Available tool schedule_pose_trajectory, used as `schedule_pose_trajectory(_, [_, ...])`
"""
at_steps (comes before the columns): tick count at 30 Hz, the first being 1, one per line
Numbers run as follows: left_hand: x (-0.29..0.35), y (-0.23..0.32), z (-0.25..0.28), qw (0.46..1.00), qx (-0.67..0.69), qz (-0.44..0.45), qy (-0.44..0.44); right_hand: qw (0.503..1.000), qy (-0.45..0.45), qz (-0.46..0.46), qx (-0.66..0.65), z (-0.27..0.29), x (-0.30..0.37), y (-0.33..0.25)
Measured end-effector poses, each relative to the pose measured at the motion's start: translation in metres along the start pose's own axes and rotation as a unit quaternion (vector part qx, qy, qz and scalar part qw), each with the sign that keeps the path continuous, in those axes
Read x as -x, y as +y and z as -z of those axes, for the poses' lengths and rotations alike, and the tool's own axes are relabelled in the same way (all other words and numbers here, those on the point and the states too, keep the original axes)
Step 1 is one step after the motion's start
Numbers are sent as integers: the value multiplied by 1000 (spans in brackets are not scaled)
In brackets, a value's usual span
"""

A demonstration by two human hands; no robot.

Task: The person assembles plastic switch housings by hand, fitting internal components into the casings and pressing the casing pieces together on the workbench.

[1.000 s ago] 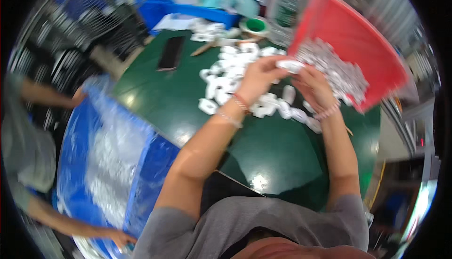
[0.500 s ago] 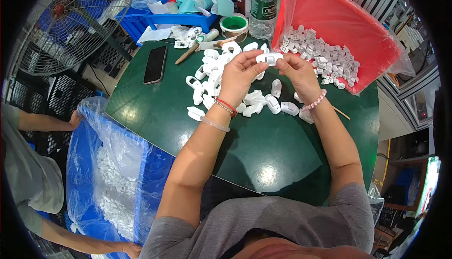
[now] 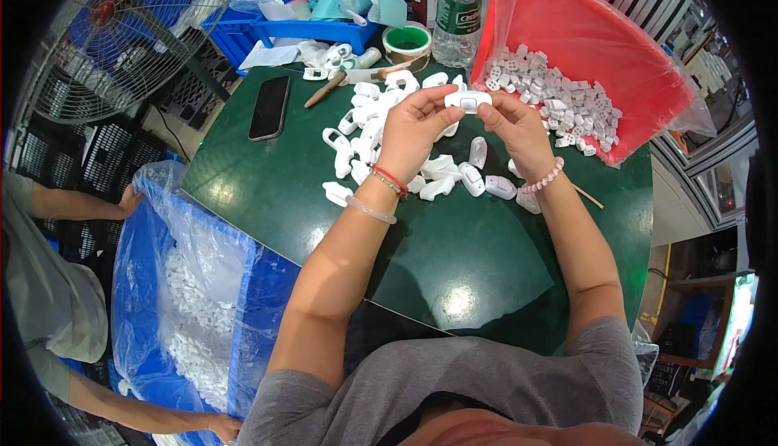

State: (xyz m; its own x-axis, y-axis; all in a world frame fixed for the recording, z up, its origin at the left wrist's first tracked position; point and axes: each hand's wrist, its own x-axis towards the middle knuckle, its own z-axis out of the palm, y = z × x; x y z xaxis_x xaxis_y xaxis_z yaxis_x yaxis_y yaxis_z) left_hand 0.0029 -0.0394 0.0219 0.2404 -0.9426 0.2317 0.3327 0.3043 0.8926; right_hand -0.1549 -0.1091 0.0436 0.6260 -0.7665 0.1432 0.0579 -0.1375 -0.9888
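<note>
Both of my hands hold one small white plastic housing (image 3: 468, 101) above the dark green table (image 3: 454, 259). My left hand (image 3: 413, 126) grips its left end, my right hand (image 3: 515, 126) its right end. Below and to the left of my hands lies a heap of similar white plastic housings (image 3: 381, 134), with a few more (image 3: 486, 182) between my wrists. A red tray (image 3: 600, 49) lined with clear plastic leans at the right and holds several small white square parts (image 3: 559, 97).
A black phone (image 3: 268, 107) lies on the table's left. A green tape roll (image 3: 407, 42), bottles (image 3: 458, 8) and a blue bin (image 3: 316, 24) stand at the back. A blue crate (image 3: 194, 300) of white parts sits left, with another person's hand (image 3: 130, 199) on it. A fan (image 3: 121, 24) stands far left.
The view has steadied and drawn closer. My hands have lifted slightly from the heap and now hold one white housing between them, close under the red tray's front edge.
</note>
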Motion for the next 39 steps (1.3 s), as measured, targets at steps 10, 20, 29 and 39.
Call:
schedule_pose_trajectory(10, [0,-6,0,997,57,40,-14,987,-26,-46,-154,6,-2,9])
schedule_pose_trajectory(20, [-1,-12,3,992,99,77,-22,990,-28,-26,-136,4,-3,11])
schedule_pose_trajectory(29, [1,-14,-6,983,146,109,-27,997,27,74,-15,-1,-3,16])
schedule_pose_trajectory(39, [4,-14,-5,999,-10,41,-24,998,-7,43,48,6,-1,10])
